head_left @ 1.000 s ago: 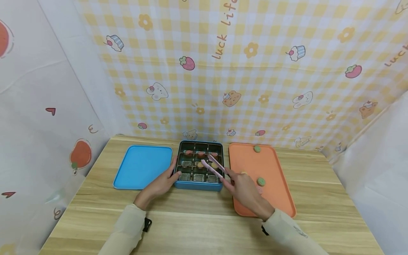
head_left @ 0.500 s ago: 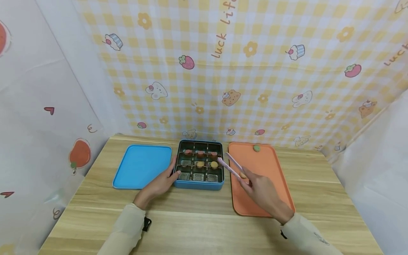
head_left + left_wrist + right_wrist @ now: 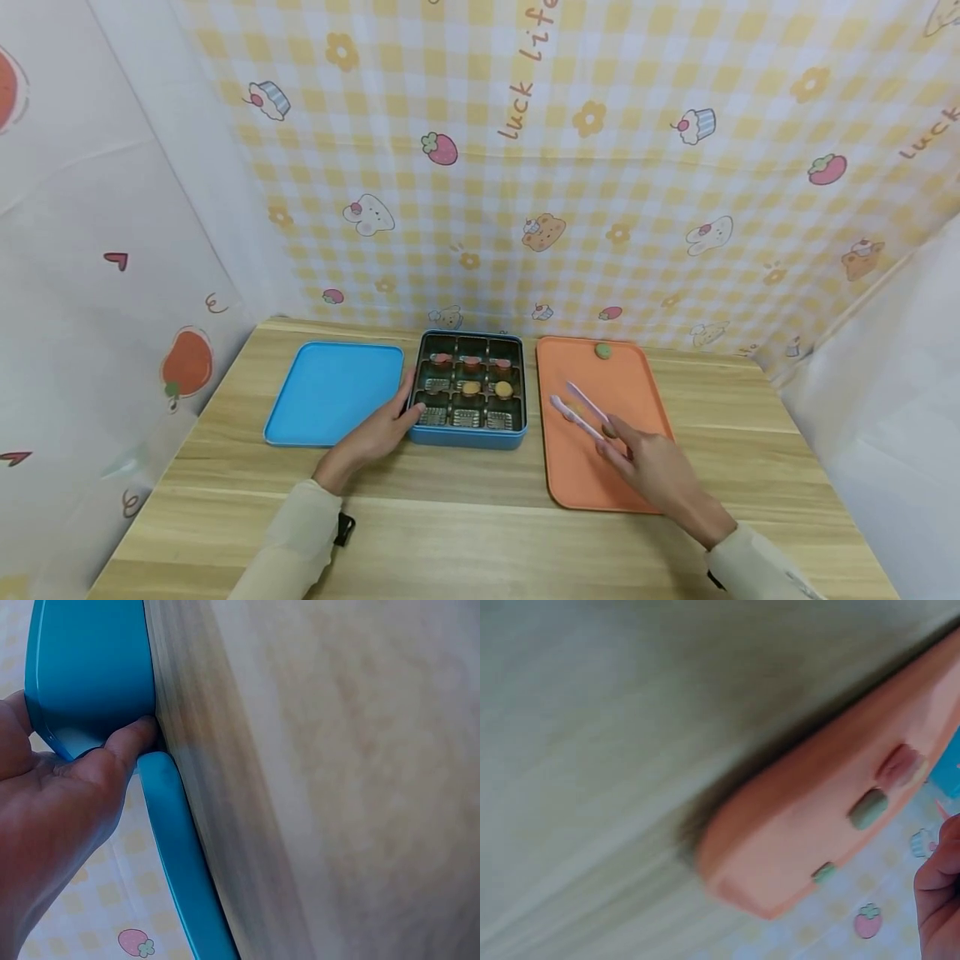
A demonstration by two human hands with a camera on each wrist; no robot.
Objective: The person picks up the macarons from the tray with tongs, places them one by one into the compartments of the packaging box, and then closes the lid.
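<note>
My left hand (image 3: 378, 432) holds the left side of a blue box (image 3: 468, 439), thumb at its front corner and fingers along the side. Its dark insert has several compartments; red and yellow macaron-like cookies sit in some. In my right hand (image 3: 660, 471) is a pair of pink tongs (image 3: 588, 425), arms spread, tips over an orange tray (image 3: 555, 492). A yellow cookie (image 3: 578, 408) shows between the tong arms. One green cookie (image 3: 610, 430) is partly covered by my right fingers; another green cookie (image 3: 603, 351) lies at the tray's far edge. In the right wrist view a pink cookie (image 3: 900, 765) is visible.
A blue lid (image 3: 337, 396) lies flat left of the box, close to my left hand. The orange tray stands just right of the box on the wooden table (image 3: 465, 533). A checked cloth (image 3: 480, 208) hangs behind the table.
My right hand has moved the tongs rightward, from above the box to over the orange tray. A yellow cookie stays in the right middle compartment. My left hand and the box have stayed put.
</note>
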